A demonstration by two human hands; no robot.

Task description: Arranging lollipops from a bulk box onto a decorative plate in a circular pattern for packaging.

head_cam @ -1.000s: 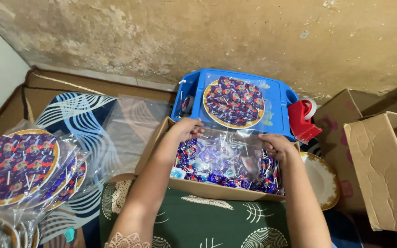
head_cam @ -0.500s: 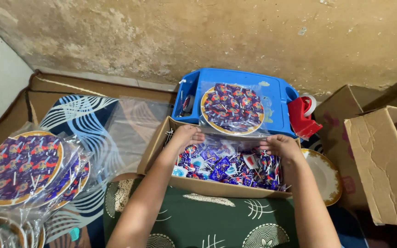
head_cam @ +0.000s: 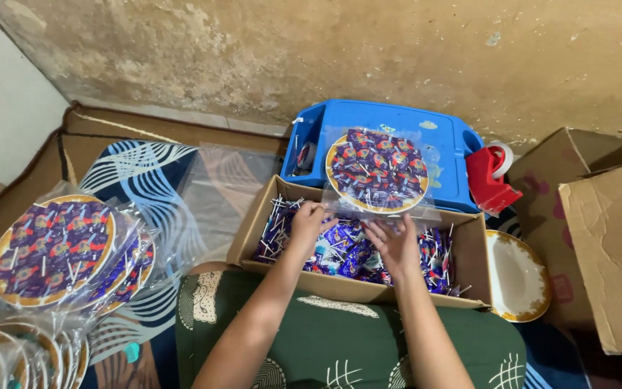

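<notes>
My left hand [head_cam: 309, 220] is inside an open cardboard box [head_cam: 354, 287], its fingers curled down onto a heap of blue-wrapped lollipops [head_cam: 343, 248] with white sticks. A little to the right, my right hand [head_cam: 397, 246] rests on the same heap with its fingers spread. Just beyond both hands a gold-rimmed round plate covered with lollipops [head_cam: 377, 170] lies in a clear plastic bag on a blue plastic tray [head_cam: 446, 137]. The bag's loose end hangs over the box's far wall.
A red tape dispenser [head_cam: 491, 177] sits on the tray's right end. An empty gold-rimmed plate [head_cam: 516, 276] lies right of the box, with cardboard boxes [head_cam: 610, 252] beyond. Several bagged lollipop plates [head_cam: 55, 248] are stacked at the left. A green patterned cushion [head_cam: 340, 346] lies nearest me.
Both hands let go of the clear bag's sides and moved closer together, down onto the lollipops in the box. The bagged plate now rests further back on the blue tray.
</notes>
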